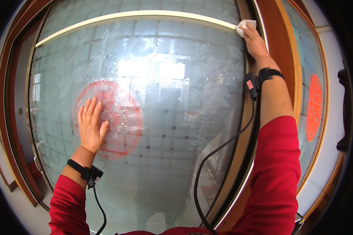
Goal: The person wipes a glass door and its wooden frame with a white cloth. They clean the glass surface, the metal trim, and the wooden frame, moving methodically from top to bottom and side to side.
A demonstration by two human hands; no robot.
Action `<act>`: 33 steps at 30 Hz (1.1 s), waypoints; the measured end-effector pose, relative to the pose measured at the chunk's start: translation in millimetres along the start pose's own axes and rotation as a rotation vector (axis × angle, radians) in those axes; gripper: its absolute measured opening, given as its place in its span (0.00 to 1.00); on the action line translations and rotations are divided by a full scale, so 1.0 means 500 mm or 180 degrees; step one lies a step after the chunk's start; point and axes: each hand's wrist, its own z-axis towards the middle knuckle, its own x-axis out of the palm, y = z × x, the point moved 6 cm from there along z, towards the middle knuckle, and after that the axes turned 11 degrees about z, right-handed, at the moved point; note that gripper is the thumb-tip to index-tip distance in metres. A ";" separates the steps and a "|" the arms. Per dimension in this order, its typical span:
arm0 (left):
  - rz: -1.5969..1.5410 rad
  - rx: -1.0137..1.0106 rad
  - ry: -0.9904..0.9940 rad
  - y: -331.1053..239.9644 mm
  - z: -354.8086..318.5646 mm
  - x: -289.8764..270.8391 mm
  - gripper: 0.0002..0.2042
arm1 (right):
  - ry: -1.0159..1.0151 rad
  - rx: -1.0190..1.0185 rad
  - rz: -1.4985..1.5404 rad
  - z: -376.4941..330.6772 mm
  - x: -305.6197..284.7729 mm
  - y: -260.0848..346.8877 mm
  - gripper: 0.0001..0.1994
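Head cam: their L hand (91,124) lies flat vs. patterned glass panel (164,164), over red circle (134,117); well apart, R hand (256,41) clamps white cloth (245,26) at R end of pale crossbar (145,13).

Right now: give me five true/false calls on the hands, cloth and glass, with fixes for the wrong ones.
1. The right grip holds a white cloth. True.
2. The left grip is clenched into a fist. False: it is open, over the red circle on the glass.
3. The cloth is at the left end of the cream strip. False: it is at the right end.
4. Black straps circle both wrists. True.
5. Both sleeves are blue. False: they are red.
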 end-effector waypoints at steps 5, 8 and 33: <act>-0.0037 -0.0016 -0.0047 -0.001 0.002 0.000 0.28 | -0.0345 -0.0690 0.0398 -0.057 0.010 -0.009 0.17; 0.0084 0.0062 -0.0133 -0.006 0.004 0.000 0.28 | -0.0169 -0.0563 0.0725 -0.121 0.001 -0.013 0.18; 0.0019 0.0306 -0.0440 -0.010 0.004 0.028 0.27 | -0.0408 0.1977 -0.0072 -1.279 -0.076 0.306 0.25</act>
